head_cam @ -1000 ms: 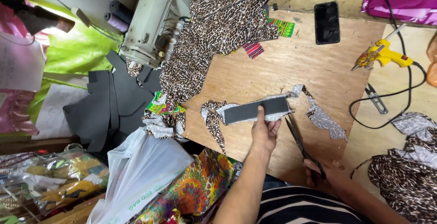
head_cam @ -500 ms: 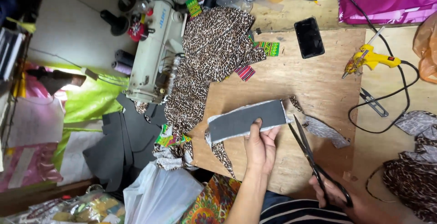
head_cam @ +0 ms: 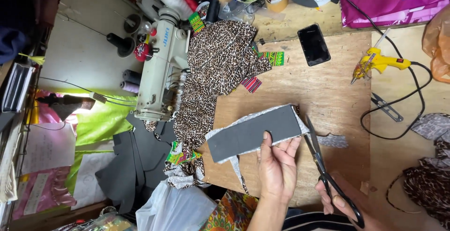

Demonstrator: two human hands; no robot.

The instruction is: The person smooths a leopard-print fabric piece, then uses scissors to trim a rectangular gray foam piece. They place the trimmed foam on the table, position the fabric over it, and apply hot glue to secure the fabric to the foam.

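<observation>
At the near edge of the plywood board (head_cam: 328,85), at 6 o'clock, the left hand (head_cam: 277,167) pinches a dark grey strip (head_cam: 255,133), thumb on top and fingers underneath. The strip lies tilted across the board's middle, with pale printed fabric (head_cam: 328,141) showing past its edges. At 5 o'clock the right hand (head_cam: 338,202) grips black scissors (head_cam: 328,174), fingers curled through the loops; the blades are nearly closed, tips at the strip's right end. The step in hand looks like trimming fabric along that end. The next cut would call for opening the blades and keeping the strip taut and steady. Farther off, at 11 o'clock, leopard cloth (head_cam: 220,67) spills from a sewing machine (head_cam: 161,67). At 12 lies a phone (head_cam: 314,44), and at 1 a yellow glue gun (head_cam: 379,63).
</observation>
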